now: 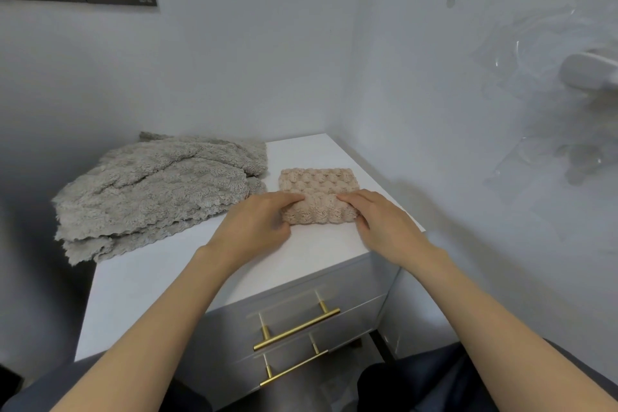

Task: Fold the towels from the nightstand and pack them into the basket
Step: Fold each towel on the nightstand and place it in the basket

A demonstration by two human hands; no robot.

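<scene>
Left: your left hand (257, 221) gripped the near left edge of the beige towel (317, 191), fingers curled on top, thumb at the front.
Right: your right hand (378, 221) gripped the near right edge likewise.
Held piece: folded small, it lay on the nightstand (150, 294) top, towards the right.
Beside it: the grey towels (157, 187) sat rumpled just left, overhanging the edge.
Below: two brass handles (296, 328) showed.

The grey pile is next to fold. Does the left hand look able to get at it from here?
Probably yes. The grey towel pile lies right beside the left hand on the nightstand top, with nothing between them; the hand must first release the beige towel it holds.
</scene>
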